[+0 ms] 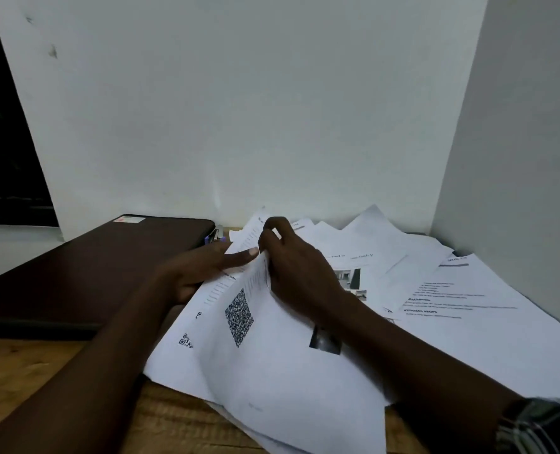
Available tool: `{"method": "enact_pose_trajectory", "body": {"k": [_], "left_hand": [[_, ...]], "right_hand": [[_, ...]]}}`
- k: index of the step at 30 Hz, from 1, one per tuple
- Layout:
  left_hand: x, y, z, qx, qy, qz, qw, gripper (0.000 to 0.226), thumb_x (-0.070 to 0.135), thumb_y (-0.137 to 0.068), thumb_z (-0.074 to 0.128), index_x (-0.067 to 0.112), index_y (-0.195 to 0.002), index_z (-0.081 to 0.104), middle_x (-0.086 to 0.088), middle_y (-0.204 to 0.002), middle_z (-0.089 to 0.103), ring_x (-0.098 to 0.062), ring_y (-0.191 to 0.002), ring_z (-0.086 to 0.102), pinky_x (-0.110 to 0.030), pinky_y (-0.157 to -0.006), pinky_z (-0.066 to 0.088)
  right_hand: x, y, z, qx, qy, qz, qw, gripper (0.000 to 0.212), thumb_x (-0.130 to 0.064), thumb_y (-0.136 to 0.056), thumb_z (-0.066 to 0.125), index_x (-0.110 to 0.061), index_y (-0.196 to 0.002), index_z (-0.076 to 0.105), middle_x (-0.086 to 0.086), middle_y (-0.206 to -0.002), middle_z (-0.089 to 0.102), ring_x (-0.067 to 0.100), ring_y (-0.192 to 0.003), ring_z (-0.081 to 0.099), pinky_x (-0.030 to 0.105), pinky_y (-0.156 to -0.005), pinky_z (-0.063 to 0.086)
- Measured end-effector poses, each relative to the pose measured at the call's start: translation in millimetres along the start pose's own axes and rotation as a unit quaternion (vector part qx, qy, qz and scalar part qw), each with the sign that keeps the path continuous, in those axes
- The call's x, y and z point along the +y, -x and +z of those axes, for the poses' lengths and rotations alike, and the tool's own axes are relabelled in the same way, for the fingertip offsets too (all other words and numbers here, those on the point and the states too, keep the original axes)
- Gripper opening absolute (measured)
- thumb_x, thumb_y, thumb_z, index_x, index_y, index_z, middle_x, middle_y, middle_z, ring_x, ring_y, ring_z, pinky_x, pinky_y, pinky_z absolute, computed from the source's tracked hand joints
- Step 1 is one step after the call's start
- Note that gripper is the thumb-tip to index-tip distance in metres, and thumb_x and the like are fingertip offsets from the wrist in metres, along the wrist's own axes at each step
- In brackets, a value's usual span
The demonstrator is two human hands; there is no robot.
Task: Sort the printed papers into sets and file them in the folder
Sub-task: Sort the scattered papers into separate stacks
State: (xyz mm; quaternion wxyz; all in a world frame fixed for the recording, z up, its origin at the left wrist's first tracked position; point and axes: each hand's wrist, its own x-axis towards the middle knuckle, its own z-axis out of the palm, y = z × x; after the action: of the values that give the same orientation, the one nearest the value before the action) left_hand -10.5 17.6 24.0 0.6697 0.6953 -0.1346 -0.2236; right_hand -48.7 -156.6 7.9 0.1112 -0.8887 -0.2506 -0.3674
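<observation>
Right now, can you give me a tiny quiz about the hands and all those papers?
1. True or false: the brown folder lies open.
2. What is printed on the sheet that the right hand pinches and lifts? A) a QR code B) a map C) a star
3. Fill in: the wristwatch sits on the ___ wrist.

Key: 1 false, it is closed. 2 A. 3 right.
</observation>
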Motion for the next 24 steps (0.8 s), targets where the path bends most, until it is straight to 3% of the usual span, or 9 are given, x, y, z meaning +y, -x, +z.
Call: {"method": "enact_pose_trajectory", "body": {"k": [4,8,12,16,20,22,24], "left_hand": [[3,5,6,-0.070,-0.030,-0.020,0.997,0.051,0.037,-0.060,0.089,0.015,-0.104,0.075,-0.017,-0.120,0.068,-0.032,-0.110,0.066,-0.042,-0.091,0.055],[7,6,7,-0.067,-0.018,-0.046,0.997,0.031,0.017,-0.085,0.067,0.010,-0.115,0.068,-0.018,-0.119,0.068,-0.034,-0.110,0.066,-0.044,-0.093,0.054],[7,5,7,-0.075,-0.062,-0.047,0.994,0.034,-0.003,-0.087,0.063,0.005,-0.119,0.061,-0.020,-0.117,0.069,-0.032,-0.099,0.070,-0.040,-0.079,0.060],[5,3,6,-0.044,-0.035,0.003,0.998,0.039,-0.019,-0.085,0.054,0.003,-0.117,0.061,-0.020,-0.116,0.069,-0.029,-0.095,0.072,-0.037,-0.077,0.061],[5,5,-11,0.062,0.040,0.074,0.995,0.035,-0.016,-0.088,0.050,0.003,-0.114,0.062,-0.018,-0.114,0.069,-0.025,-0.092,0.073,-0.033,-0.076,0.061],[6,6,-17,0.116,0.070,0.092,0.987,0.033,-0.013,-0.091,0.049,0.003,-0.118,0.060,-0.013,-0.113,0.070,-0.023,-0.092,0.072,-0.032,-0.074,0.061],[7,6,-20,0.133,0.095,0.087,0.983,0.033,-0.011,-0.094,0.047,0.004,-0.120,0.059,-0.015,-0.115,0.069,-0.023,-0.090,0.073,-0.035,-0.075,0.061]], "right_hand": [[5,5,7,-0.001,-0.081,0.050,0.995,0.027,0.001,-0.084,0.047,-0.011,-0.108,0.044,0.007,-0.114,0.043,0.033,-0.061,0.047,0.038,-0.049,0.035],[9,7,13,-0.001,-0.082,0.048,0.995,0.026,-0.006,-0.086,0.047,-0.011,-0.111,0.041,0.007,-0.112,0.042,0.036,-0.065,0.051,0.046,-0.052,0.043],[10,8,17,-0.002,-0.066,0.061,0.996,0.033,-0.004,-0.083,0.049,-0.012,-0.114,0.041,0.007,-0.116,0.042,0.037,-0.068,0.053,0.047,-0.055,0.046],[20,4,3,0.038,-0.088,0.090,0.991,0.044,-0.015,-0.084,0.057,-0.014,-0.125,0.042,0.004,-0.127,0.044,0.030,-0.098,0.056,0.039,-0.078,0.046],[59,1,-17,0.167,-0.050,0.197,0.965,0.054,-0.026,-0.077,0.066,-0.009,-0.125,0.048,0.007,-0.130,0.049,0.027,-0.117,0.048,0.037,-0.095,0.037],[72,5,-23,0.146,-0.088,0.304,0.937,0.069,-0.034,-0.080,0.073,-0.009,-0.135,0.040,0.007,-0.138,0.043,0.026,-0.126,0.043,0.037,-0.100,0.035],[79,8,-25,0.062,-0.221,0.416,0.880,0.084,-0.044,-0.078,0.076,-0.011,-0.142,0.033,0.005,-0.133,0.048,0.024,-0.125,0.048,0.033,-0.102,0.038]]}}
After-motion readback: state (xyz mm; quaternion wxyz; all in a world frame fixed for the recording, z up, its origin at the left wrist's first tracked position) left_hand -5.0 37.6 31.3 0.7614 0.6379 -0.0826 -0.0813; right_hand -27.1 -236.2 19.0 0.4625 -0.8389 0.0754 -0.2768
